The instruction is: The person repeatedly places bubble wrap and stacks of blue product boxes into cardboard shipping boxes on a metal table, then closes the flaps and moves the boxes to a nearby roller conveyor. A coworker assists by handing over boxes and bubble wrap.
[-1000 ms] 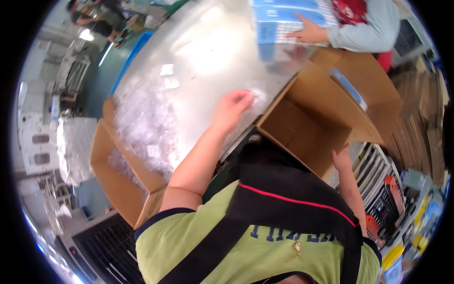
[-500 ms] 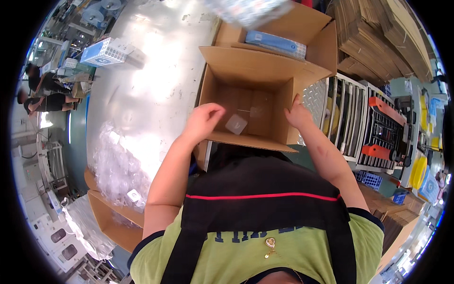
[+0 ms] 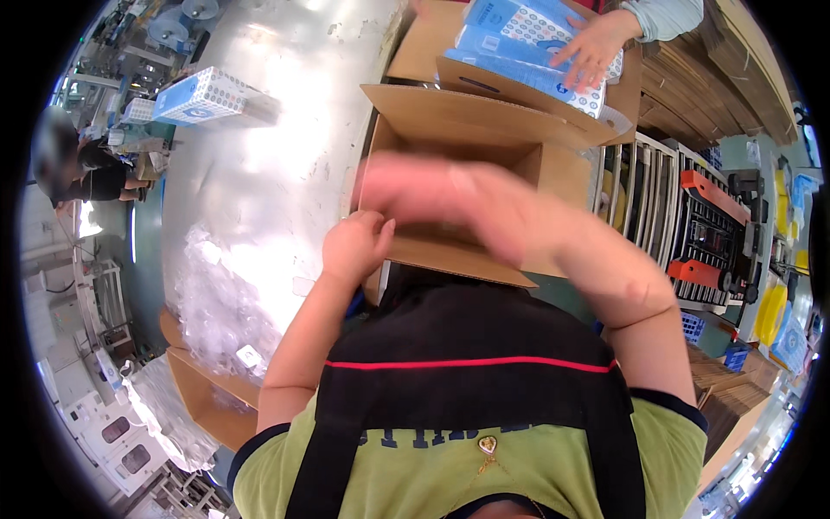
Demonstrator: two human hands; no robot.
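Observation:
In front of me an open cardboard box (image 3: 467, 106) stands with its flaps folded out. My right hand (image 3: 415, 186) reaches across its opening to the left side, and motion blur hides its fingers. My left hand (image 3: 354, 246) is by the box's near left corner, just below the right one. Its fingers are curled in with the thumb against them; anything between them is too small or hidden to make out. Most of the box's inside is covered by my right hand and forearm.
Beyond it, a co-worker's hand (image 3: 596, 48) lies on blue-and-white cartons (image 3: 510, 65) in another box. Left is a metal table (image 3: 285, 173) with a patterned carton (image 3: 203, 97) and clear plastic bags (image 3: 220, 294). A roller conveyor (image 3: 635, 208) and stacked flat cardboard (image 3: 726, 78) are on the right.
My right hand has left the box's right side and swung left over the opening. My left hand has drawn slightly nearer me. Blue-and-white cartons now fill more of the far box, under a co-worker's hand.

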